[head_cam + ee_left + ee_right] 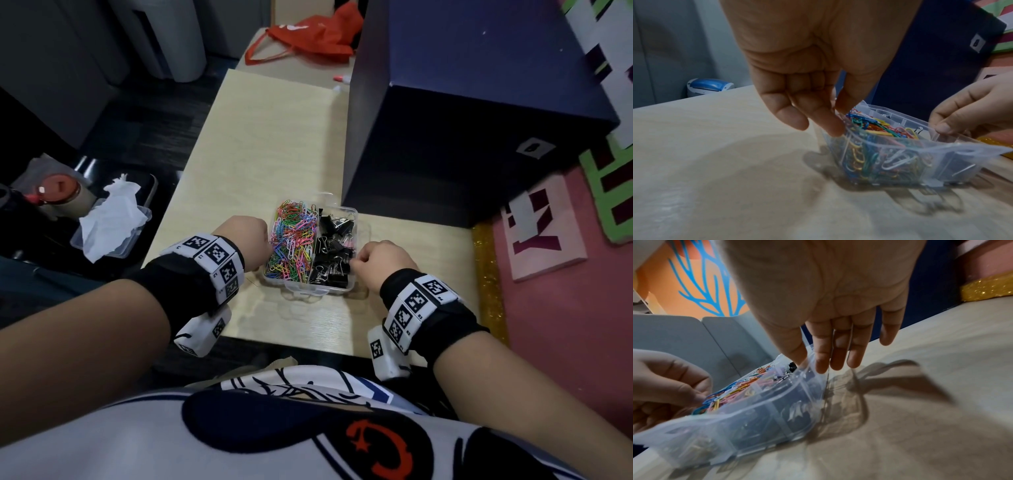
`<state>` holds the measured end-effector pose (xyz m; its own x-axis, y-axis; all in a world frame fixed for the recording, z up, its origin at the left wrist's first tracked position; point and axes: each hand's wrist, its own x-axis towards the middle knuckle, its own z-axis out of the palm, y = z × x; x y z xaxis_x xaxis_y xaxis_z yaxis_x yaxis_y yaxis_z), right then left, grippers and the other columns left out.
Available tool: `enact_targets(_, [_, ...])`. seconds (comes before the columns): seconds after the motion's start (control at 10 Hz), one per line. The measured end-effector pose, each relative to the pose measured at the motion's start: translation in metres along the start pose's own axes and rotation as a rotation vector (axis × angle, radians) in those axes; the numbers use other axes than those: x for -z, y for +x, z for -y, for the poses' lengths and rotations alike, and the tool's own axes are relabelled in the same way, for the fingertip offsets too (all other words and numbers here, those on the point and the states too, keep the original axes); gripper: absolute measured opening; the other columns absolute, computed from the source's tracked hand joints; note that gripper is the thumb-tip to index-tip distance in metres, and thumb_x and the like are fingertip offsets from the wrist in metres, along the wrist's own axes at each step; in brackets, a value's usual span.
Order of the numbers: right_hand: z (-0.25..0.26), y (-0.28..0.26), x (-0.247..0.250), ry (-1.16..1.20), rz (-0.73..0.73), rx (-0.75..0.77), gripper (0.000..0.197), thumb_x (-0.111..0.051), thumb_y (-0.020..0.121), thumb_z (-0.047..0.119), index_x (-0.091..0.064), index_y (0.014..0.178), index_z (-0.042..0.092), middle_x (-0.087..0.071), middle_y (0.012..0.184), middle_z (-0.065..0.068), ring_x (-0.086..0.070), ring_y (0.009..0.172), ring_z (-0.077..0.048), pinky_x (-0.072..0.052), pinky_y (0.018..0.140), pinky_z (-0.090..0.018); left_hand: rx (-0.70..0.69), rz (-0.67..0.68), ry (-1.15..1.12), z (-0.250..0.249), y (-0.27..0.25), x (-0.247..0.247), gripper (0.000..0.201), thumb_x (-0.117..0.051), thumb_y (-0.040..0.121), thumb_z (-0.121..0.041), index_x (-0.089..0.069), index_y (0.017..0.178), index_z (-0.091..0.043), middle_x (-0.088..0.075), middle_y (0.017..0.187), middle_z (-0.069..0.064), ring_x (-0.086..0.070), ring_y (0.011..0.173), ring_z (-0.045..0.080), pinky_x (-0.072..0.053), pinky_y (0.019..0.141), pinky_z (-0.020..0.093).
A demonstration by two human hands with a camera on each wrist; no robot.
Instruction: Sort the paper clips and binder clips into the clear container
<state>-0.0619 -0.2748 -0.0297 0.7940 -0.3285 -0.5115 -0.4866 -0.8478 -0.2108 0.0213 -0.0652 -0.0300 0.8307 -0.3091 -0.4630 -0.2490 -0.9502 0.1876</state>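
Both forearms fill the bottom of the head view, each wrapped in a black wrist band with checkered tags, and they meet at the clear container near the front edge of the pale wooden table. Left hand sits at the container's left wall; from its own wrist view, the fingers curl down and inward with the tips touching the rim at the corner by the paper clips, thumb close against them, though whether they truly pinch the plastic I can't tell. Right hand is on the opposite side: thumb inside the rim, fingers fairly straight down the outer wall, pinching that wall between them. Inside, coloured paper clips heap up in the left compartment, black binder clips in the right, a divider between them. Crowding in just behind the container is a big dark blue box. Off the table's left, a plastic tray with crumpled tissue; at the far end, a red bag; a pink board lies to the right.
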Motion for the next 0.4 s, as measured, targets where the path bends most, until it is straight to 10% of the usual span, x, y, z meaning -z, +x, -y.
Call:
enact_targets(0.2, [0.002,0.002,0.004,-0.055,0.014,0.015,0.011,-0.053,0.088,0.040,-0.055,0.085,0.030,-0.060,0.112,-0.003,-0.059,0.102,-0.025,-0.048,0.093,-0.041,-0.006,0.036,0.033,-0.002,0.000,0.005,0.019,-0.050,0.090,-0.022,-0.063,0.087,-0.007,-0.071,0.086,0.009,-0.064,0.085,0.026,-0.052,0.075,0.035])
enact_targets(0.4, [-0.003,0.003,0.017,-0.119,0.069,0.049,0.048,-0.039,0.095,0.054,-0.059,0.116,0.015,-0.058,0.116,-0.009,-0.058,0.103,-0.027,-0.049,0.090,-0.040,-0.012,0.003,0.043,0.000,0.001,0.019,0.028,-0.049,0.094,-0.030,-0.066,0.097,-0.008,-0.072,0.092,0.010,-0.066,0.090,0.026,-0.048,0.074,0.031])
